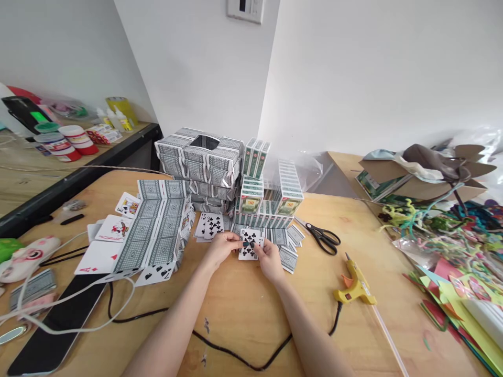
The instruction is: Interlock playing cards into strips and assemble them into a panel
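Note:
Both hands meet over a ten of clubs playing card, face up at the middle of the table. My left hand pinches its left side and my right hand its right side; another card shows partly behind it. Card backs lie spread just beyond my right hand. Some face-up cards lie past my left hand. Behind them stand stacked green card boxes and a box built of folded cards with an opening on top. A folded panel of joined cards stands at left.
Black-handled scissors and a yellow glue gun lie to the right, with the gun's black cord crossing the table's front. A phone and white cable are at left. Coloured paper and pipe cleaners crowd the right side.

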Motion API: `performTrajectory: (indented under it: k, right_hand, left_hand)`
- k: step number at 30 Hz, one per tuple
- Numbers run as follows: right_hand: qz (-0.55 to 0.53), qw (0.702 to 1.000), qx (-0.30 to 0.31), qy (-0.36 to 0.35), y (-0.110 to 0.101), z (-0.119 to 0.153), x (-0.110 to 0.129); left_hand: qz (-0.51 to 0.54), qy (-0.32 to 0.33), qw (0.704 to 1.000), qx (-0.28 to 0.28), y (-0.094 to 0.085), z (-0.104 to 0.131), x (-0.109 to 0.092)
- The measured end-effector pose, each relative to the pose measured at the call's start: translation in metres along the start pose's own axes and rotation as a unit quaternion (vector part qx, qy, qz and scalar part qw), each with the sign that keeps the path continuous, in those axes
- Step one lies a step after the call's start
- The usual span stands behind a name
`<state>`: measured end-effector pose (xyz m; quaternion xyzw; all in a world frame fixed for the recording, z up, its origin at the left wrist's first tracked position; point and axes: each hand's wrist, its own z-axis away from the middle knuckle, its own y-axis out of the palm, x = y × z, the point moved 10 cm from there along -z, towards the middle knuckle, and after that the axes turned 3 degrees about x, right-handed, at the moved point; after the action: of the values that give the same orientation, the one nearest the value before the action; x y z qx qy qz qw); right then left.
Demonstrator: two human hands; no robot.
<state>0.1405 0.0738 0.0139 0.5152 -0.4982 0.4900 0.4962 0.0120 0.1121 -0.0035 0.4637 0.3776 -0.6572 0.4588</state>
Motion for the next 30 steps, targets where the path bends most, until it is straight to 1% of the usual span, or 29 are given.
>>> performTrajectory:
  k: [9,15,17,20,24,26,30]
  right_hand:
    - [-0.007,1.0,0.003,0.004,0.0,-0.001,-0.005]
    - [-0.003,1.0,-0.011,0.022,-0.001,0.0,-0.006]
    - [-0.007,1.0,-0.017,0.022,-0.001,0.0,-0.004]
    - [-0.049,0.998,-0.004,0.037,0.005,0.001,-0.01]
    - [-0.108,0.992,0.027,0.063,0.014,0.002,-0.02]
    - [-0.114,0.991,0.037,0.066,0.016,0.003,-0.021]
    - [-0.103,0.991,0.054,0.064,0.021,0.004,-0.019]
  left_hand:
    - [-0.003,0.003,1.0,-0.004,0.001,0.0,0.0]
    - [-0.011,0.017,0.999,-0.025,0.0,0.0,-0.001]
    - [-0.016,0.032,0.998,-0.046,0.0,0.001,-0.002]
    - [-0.046,0.081,0.99,-0.105,-0.001,0.007,-0.007]
    - [-0.133,0.144,0.96,-0.201,-0.003,0.023,-0.02]
    - [-0.176,0.158,0.946,-0.221,-0.001,0.028,-0.024]
    - [-0.238,0.161,0.928,-0.235,-0.002,0.031,-0.028]
